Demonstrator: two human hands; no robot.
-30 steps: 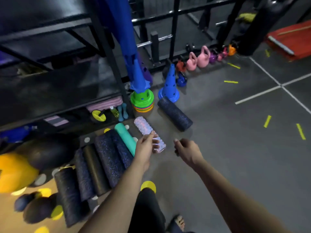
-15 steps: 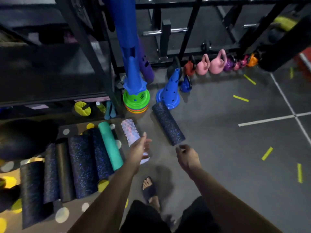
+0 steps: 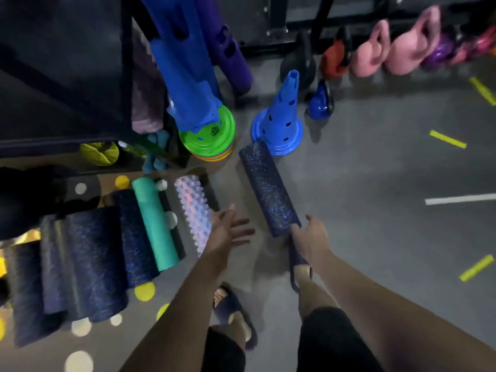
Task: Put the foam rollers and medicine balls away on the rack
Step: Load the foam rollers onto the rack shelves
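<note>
Seen from above: foam rollers (image 3: 150,224) lie lined up below the rack (image 3: 61,76), seemingly tidied. One speckled roller (image 3: 268,189) remains apart on the floor (image 3: 375,251). Left hand (image 3: 228,232) hovers, fingers spread and empty. Right hand (image 3: 308,237) touches the roller's near end, grasp unclear.

Open grey floor (image 3: 375,170) stretches right of the right hand (image 3: 308,237). Directly ahead of it, a speckled roller (image 3: 268,189) runs up to a blue cone (image 3: 279,116). A bare strip lies ahead of the left hand (image 3: 228,232). On that hand's left, a knobbly pink roller (image 3: 193,210), a teal roller (image 3: 154,224) and the black rack (image 3: 126,76) block the way.
</note>
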